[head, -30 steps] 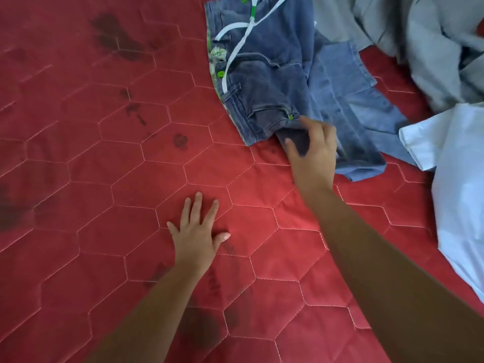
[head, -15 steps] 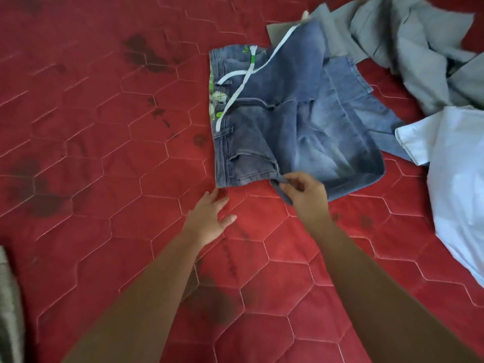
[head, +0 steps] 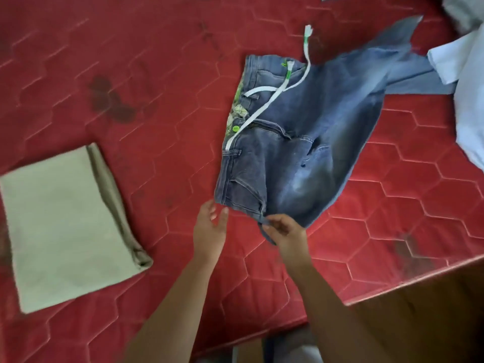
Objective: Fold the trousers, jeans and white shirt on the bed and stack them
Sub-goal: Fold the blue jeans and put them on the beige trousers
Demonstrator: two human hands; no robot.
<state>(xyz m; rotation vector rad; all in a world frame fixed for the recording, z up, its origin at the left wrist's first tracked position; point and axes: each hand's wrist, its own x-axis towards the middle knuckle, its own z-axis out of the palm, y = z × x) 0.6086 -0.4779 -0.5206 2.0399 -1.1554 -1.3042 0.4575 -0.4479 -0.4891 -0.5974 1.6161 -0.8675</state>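
Red quilted bed (head: 131,74) is seen from above, with blue jeans (head: 301,153) spread near its middle and one leg trailed toward the far right. The jeans' near corner is pinched by the fingers (head: 271,226) of the right hand (head: 286,231); the left hand (head: 209,226) is held open just beside it. Folded trousers (head: 60,221) are laid toward the bed's left side, a white shirt (head: 468,100) at the right.

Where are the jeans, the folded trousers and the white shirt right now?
Jeans (head: 301,142), head view: middle of the denim front.
Trousers (head: 60,221), head view: flat top of the folded bundle.
Shirt (head: 471,106), head view: white cloth at the right edge.
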